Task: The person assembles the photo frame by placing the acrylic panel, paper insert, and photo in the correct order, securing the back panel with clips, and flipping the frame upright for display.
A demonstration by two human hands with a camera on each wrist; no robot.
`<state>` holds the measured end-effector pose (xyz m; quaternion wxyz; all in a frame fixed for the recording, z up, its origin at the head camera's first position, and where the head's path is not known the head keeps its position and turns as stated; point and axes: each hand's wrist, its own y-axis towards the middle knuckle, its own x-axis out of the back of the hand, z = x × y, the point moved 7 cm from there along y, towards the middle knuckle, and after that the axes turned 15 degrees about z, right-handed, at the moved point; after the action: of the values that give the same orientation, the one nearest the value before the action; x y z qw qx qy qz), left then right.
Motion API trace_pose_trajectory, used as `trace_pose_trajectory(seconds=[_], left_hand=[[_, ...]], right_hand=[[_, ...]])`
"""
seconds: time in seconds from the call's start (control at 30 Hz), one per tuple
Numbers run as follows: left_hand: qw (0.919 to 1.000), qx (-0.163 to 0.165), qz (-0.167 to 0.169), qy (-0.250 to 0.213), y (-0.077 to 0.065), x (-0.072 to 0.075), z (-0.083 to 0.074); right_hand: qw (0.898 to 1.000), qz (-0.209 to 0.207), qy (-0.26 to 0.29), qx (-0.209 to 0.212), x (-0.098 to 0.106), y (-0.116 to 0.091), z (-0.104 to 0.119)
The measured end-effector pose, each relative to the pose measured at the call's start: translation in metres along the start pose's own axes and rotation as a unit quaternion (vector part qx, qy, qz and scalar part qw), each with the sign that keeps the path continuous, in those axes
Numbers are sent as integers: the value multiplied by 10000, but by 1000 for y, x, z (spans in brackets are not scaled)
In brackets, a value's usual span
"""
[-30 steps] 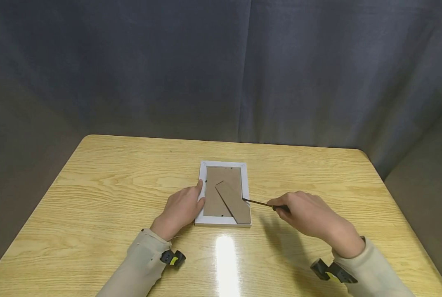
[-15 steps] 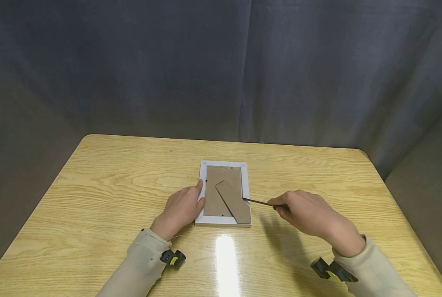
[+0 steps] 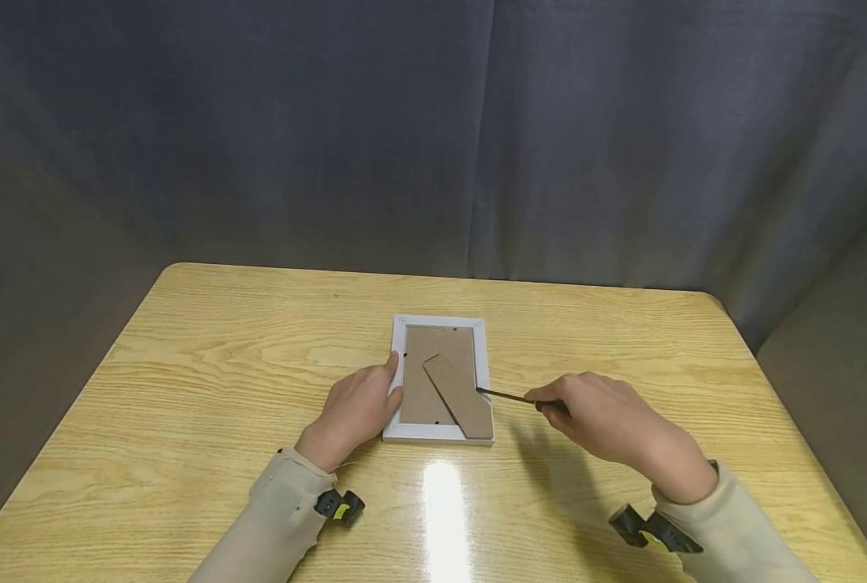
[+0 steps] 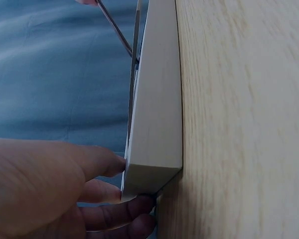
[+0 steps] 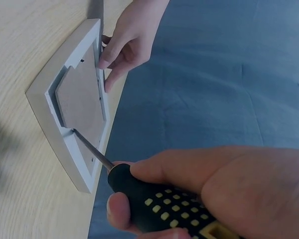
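A white picture frame (image 3: 439, 434) lies face down, its brown backing board (image 3: 420, 397) and slanted stand flap (image 3: 469, 405) upward. My left hand (image 3: 356, 405) grips its left side, with thumb and forefinger at the back's rim and the other fingers curled at the side, as the left wrist view shows. In my right hand (image 3: 604, 417) is a screwdriver (image 5: 154, 201) with a black handle dotted yellow. Its thin shaft (image 3: 504, 397) points left, and the tip meets the inner right edge of the frame beside the flap. Small dark tabs (image 3: 436, 423) sit along the backing's edges.
The wooden table (image 3: 244, 348) carries the frame and both forearms. A dark curtain (image 3: 331, 138) hangs behind the table's far edge. Black wrist cameras (image 3: 340, 508) are strapped over the light sleeves (image 3: 724, 530). A bright glare strip lies in front of the frame.
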<state>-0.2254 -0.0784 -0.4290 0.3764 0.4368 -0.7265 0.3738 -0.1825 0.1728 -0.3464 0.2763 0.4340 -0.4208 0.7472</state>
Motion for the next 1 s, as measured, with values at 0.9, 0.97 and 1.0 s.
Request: trace_pose_trajectory(seconds=[0.9, 0.97, 1.0], left_hand=[[10000, 49, 11, -32, 0, 0, 0], [10000, 65, 18, -12, 0, 0, 0], [10000, 66, 20, -5, 0, 0, 0]], right_hand=[[9996, 218, 20, -194, 0, 4, 8], [9995, 226, -16, -230, -1, 5, 12], [9994, 230, -33, -256, -1, 5, 13]])
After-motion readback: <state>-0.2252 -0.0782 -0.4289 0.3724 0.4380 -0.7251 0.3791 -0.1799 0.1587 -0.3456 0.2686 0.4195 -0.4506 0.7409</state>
